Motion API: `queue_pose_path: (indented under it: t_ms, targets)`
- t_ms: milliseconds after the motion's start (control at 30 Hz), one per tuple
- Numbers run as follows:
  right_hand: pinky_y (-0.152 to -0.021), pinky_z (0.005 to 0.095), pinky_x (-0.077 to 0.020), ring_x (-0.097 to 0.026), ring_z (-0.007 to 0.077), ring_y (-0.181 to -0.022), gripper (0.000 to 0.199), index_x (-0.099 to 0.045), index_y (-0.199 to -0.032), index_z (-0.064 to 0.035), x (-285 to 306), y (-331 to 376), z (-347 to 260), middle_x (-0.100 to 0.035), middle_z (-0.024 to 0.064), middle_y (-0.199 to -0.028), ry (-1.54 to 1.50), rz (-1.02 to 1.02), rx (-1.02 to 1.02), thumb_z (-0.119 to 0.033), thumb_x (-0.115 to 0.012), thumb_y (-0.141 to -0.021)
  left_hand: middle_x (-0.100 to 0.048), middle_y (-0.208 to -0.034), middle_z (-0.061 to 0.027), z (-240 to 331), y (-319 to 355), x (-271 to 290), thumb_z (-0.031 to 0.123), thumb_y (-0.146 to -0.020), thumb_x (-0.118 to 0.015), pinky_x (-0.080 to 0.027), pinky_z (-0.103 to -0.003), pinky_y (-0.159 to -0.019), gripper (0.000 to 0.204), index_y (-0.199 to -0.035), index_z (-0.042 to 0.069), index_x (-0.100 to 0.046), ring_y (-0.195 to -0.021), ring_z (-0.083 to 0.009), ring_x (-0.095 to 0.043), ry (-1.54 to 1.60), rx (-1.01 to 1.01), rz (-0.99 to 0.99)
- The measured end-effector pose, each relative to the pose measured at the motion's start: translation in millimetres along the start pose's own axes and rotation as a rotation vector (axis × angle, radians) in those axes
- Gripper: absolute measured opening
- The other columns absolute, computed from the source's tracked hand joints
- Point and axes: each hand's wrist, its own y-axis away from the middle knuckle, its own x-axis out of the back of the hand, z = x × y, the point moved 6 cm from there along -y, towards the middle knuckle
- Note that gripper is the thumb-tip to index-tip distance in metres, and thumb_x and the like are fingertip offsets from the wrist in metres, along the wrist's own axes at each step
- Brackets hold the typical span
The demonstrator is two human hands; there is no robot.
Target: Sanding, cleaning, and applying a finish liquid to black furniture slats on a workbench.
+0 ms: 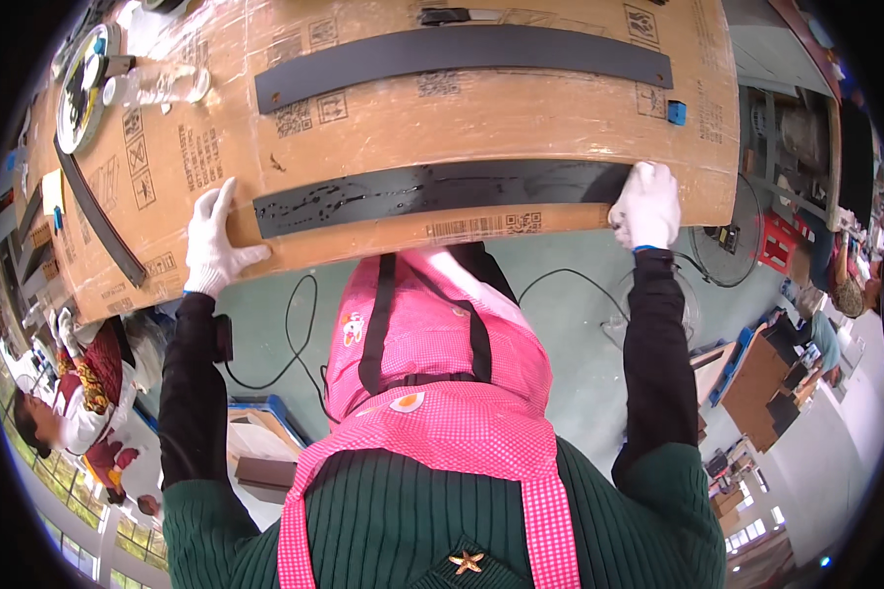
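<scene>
Along the near edge of the cardboard-covered worktop lies a flat dark grey strip [442,188], its upper face spotted with wet drops, mostly toward the left. My right hand [646,206], in a white glove, is closed on the strip's right end. Just off the strip's left end, my gloved left hand [218,240] rests on the cardboard at the edge, thumb and fingers spread, holding nothing. Farther back lies a second, longer grey strip [462,61] with a small hole near each end.
A clear plastic bottle [157,86] lies beside a round white-rimmed tub [81,88] at the back left. A narrow dark strip [98,216] slants near the left edge. At the right sits a small blue block [677,113]. A fan [732,231] stands beyond the worktop's right edge.
</scene>
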Motion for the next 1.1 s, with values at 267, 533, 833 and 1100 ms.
queue_pose_path:
  t_ms: [267, 533, 833, 1100]
  targets:
    - [-0.075, 0.0476, -0.0596, -0.070, 0.0381, -0.080, 0.021, -0.072, -0.091, -0.0080, -25, 75, -204, -0.070, 0.0190, -0.086, 0.207, -0.439, 0.595, -0.022, -0.056, -0.095, -0.058, -0.133, -0.0150, 25, -8, -8, 0.027, -0.048, -0.101, -0.047, -0.047, -0.110, 0.114, -0.152, 0.017, -0.056, -0.125, -0.0361, -0.055, -0.106, -0.080, -0.018]
    - [-0.063, 0.0486, -0.0569, -0.068, 0.0346, -0.067, 0.026, -0.066, -0.083, -0.0084, -9, 53, -199, -0.066, 0.0151, -0.074, 0.043, -0.013, 0.654, -0.023, -0.052, -0.100, -0.061, -0.129, -0.0132, 16, -7, -16, 0.034, -0.049, -0.100, -0.047, -0.048, -0.109, 0.103, -0.144, 0.020, -0.064, -0.124, -0.0358, -0.056, -0.072, -0.072, 0.076]
    - [-0.078, 0.0498, -0.0561, -0.070, 0.0387, -0.083, 0.022, -0.071, -0.089, -0.0035, -26, 85, -266, -0.068, 0.0183, -0.082, 0.026, -0.301, 0.753, -0.019, -0.057, -0.095, -0.061, -0.131, -0.0140, 8, -5, -2, 0.033, -0.057, -0.097, -0.046, -0.048, -0.109, 0.093, -0.143, 0.018, -0.064, -0.126, -0.0368, -0.056, 0.009, -0.137, -0.010]
    - [-0.079, 0.0489, -0.0572, -0.069, 0.0333, -0.095, 0.019, -0.072, -0.094, -0.0126, -56, 129, -348, -0.071, 0.0111, -0.103, 0.031, -0.324, 0.727, -0.021, -0.056, -0.097, -0.064, -0.127, -0.0100, 9, -10, -7, 0.035, -0.060, -0.097, -0.046, -0.047, -0.108, 0.086, -0.139, 0.021, -0.067, -0.124, -0.0345, -0.057, 0.057, -0.234, 0.019]
